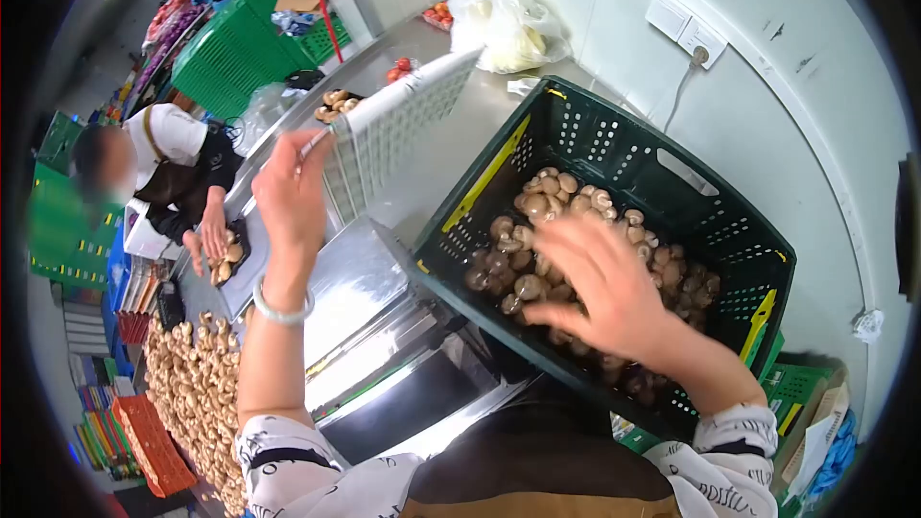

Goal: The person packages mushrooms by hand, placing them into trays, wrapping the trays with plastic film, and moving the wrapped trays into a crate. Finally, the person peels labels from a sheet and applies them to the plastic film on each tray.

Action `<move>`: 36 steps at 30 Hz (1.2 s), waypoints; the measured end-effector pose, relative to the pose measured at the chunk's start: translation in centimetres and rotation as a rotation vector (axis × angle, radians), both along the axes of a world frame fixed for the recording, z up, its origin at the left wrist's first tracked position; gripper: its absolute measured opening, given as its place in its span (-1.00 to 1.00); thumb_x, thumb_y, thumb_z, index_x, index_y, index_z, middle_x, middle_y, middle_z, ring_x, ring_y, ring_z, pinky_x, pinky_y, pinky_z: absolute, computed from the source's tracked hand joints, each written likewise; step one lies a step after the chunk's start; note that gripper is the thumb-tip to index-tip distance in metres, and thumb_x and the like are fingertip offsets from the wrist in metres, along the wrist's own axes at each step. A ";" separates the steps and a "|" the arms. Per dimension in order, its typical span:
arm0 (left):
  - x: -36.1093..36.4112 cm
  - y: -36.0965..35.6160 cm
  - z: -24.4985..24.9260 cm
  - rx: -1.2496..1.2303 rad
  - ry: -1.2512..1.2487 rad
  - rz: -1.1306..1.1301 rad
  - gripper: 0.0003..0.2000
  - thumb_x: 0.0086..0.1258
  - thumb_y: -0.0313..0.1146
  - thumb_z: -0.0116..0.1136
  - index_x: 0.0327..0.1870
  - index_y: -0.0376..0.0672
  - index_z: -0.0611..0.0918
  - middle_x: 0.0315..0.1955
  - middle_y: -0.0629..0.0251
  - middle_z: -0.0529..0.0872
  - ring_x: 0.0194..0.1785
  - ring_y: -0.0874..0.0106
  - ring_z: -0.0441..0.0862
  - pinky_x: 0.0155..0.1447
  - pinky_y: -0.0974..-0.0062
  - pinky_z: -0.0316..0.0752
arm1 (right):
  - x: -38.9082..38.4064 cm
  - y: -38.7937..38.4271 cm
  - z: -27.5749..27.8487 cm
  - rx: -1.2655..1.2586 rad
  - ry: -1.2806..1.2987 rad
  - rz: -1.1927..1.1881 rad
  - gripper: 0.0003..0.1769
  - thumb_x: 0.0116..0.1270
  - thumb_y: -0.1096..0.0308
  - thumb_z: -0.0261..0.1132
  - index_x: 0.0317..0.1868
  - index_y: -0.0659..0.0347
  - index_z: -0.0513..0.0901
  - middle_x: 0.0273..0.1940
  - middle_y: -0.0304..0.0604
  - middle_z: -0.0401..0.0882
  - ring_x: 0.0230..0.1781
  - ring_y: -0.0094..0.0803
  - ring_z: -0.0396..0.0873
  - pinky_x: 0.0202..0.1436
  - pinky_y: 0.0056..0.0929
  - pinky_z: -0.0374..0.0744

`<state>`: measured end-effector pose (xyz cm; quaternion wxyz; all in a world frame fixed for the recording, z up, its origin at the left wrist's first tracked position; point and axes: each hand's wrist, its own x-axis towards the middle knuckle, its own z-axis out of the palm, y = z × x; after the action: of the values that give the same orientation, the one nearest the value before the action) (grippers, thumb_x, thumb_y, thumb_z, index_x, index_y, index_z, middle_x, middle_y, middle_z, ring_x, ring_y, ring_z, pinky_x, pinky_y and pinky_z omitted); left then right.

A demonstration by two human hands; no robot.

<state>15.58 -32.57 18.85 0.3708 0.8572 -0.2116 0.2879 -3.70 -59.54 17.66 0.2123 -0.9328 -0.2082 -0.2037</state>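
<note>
My left hand point(291, 197) is closed on the corner of a white perforated basket point(398, 120), which is tilted up on its side over the metal counter. A bangle circles that wrist. Over the dark green crate point(480, 158) my right hand point(609, 288) is spread, its fingers apart, just above or touching the brown mushrooms point(556, 194). Nothing shows in its grasp. The mushrooms cover much of the crate's bottom; part of them is hidden behind my right hand.
A co-worker point(177, 149) handles mushrooms in a small black tray point(232, 269) at the left. Many loose mushrooms point(192, 374) lie at lower left. A plastic bag point(499, 24) rests behind the crate. A plug point(700, 56) and cable are on the wall.
</note>
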 end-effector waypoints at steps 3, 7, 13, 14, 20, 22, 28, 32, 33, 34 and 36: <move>-7.6 1.0 4.3 0.224 -0.143 -0.049 -0.94 0.24 -0.48 0.30 -0.32 -0.20 0.66 -0.55 0.26 0.67 -0.51 0.38 0.58 -0.37 0.51 0.42 | 4.0 3.4 4.1 0.116 -0.316 0.097 -0.22 -0.10 0.19 0.50 0.16 0.34 0.47 0.20 0.02 0.40 0.22 -0.01 0.37 0.25 -0.06 0.39; -14.1 3.6 7.0 0.218 -0.153 -0.161 -0.90 0.16 -0.48 0.37 -0.39 -0.21 0.64 -0.59 0.26 0.65 -0.54 0.36 0.59 -0.42 0.52 0.41 | 3.4 8.2 6.4 0.159 -0.191 0.189 -0.56 0.04 0.16 0.47 -0.14 0.23 0.58 -0.15 -0.05 0.59 -0.08 -0.15 0.58 -0.09 -0.23 0.53; -18.4 8.2 6.0 -0.020 0.164 -0.260 -0.83 0.30 -0.42 0.29 -0.49 -0.27 0.62 -0.71 0.31 0.53 -0.67 0.45 0.42 -0.54 0.54 0.27 | -3.7 13.5 6.9 0.399 0.239 0.178 -0.72 0.31 0.24 0.34 -0.39 0.27 0.52 -0.68 0.00 0.41 -0.68 -0.04 0.47 -0.62 -0.22 0.39; -19.0 8.0 5.5 -0.128 0.225 -0.314 -0.72 0.49 -0.38 0.07 -0.46 -0.34 0.60 -0.68 0.53 0.44 -0.59 0.73 0.26 -0.53 0.65 0.09 | -4.3 13.7 6.7 0.381 0.301 0.152 -0.73 0.32 0.25 0.34 -0.39 0.27 0.52 -0.68 0.00 0.42 -0.67 -0.02 0.47 -0.61 -0.23 0.39; -20.3 7.4 0.2 -0.344 0.581 -0.420 -0.77 0.50 -0.34 0.08 -0.30 -0.32 0.65 -0.66 0.47 0.49 -0.55 0.70 0.32 -0.48 0.63 0.23 | -4.8 15.0 3.6 0.413 0.090 0.066 -0.74 0.11 0.33 0.43 -0.23 0.25 0.60 -0.30 -0.14 0.55 -0.24 -0.16 0.52 -0.15 -0.26 0.47; -20.6 7.0 -0.4 -0.319 0.610 -0.431 -0.76 0.51 -0.33 0.07 -0.33 -0.31 0.64 -0.66 0.48 0.47 -0.55 0.70 0.30 -0.48 0.63 0.21 | -4.5 14.8 2.5 0.358 0.009 0.113 -0.74 0.09 0.35 0.42 -0.24 0.24 0.60 -0.29 -0.15 0.55 -0.27 -0.18 0.51 -0.17 -0.28 0.48; -20.3 6.7 -4.3 -0.628 0.949 -0.402 -0.72 0.53 -0.31 0.02 -0.43 -0.25 0.58 -0.63 0.62 0.38 -0.53 0.73 0.19 -0.47 0.67 0.10 | -3.7 14.5 -0.3 0.054 -0.221 0.297 -0.80 0.09 0.43 0.40 -0.26 0.22 0.60 -0.37 -0.20 0.52 -0.32 -0.29 0.50 -0.23 -0.37 0.48; -19.8 8.4 -5.4 -0.517 0.986 -0.182 -0.74 0.53 -0.34 -0.02 -0.41 -0.24 0.57 -0.61 0.60 0.41 -0.51 0.75 0.25 -0.44 0.70 0.13 | -0.4 9.5 -1.5 0.974 0.439 0.033 -0.91 0.30 0.44 0.30 -0.20 0.22 0.61 -0.33 -0.27 0.58 -0.29 -0.57 0.55 -0.23 -0.54 0.51; -19.7 8.8 -5.4 -0.510 0.974 -0.162 -0.74 0.54 -0.35 -0.03 -0.40 -0.24 0.57 -0.60 0.60 0.41 -0.51 0.75 0.26 -0.43 0.71 0.13 | 1.7 6.5 -1.4 0.971 0.625 -0.201 -0.89 0.32 0.41 0.31 -0.22 0.25 0.60 -0.34 -0.31 0.60 -0.28 -0.65 0.53 -0.23 -0.59 0.50; -19.5 9.5 -6.1 -0.515 0.969 -0.163 -0.75 0.54 -0.36 -0.04 -0.39 -0.25 0.56 -0.59 0.59 0.41 -0.49 0.75 0.24 -0.42 0.71 0.13 | 4.5 3.2 -6.0 1.097 0.594 -0.150 -0.84 0.30 0.37 0.33 -0.20 0.27 0.60 -0.38 -0.29 0.63 -0.31 -0.64 0.54 -0.25 -0.59 0.48; -19.1 9.3 -6.4 -0.523 0.960 -0.156 -0.73 0.55 -0.34 -0.05 -0.39 -0.26 0.56 -0.57 0.56 0.42 -0.47 0.73 0.23 -0.37 0.70 0.13 | 7.7 -1.0 -12.9 0.904 0.695 -0.359 -0.85 0.20 0.41 0.37 -0.38 0.36 0.66 -0.42 -0.20 0.66 -0.36 -0.57 0.58 -0.27 -0.54 0.51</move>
<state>-3.49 -23.30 12.40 0.6464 0.7534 -0.0033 -0.1205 3.99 -60.52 4.77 0.6062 -0.7825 0.1418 0.0123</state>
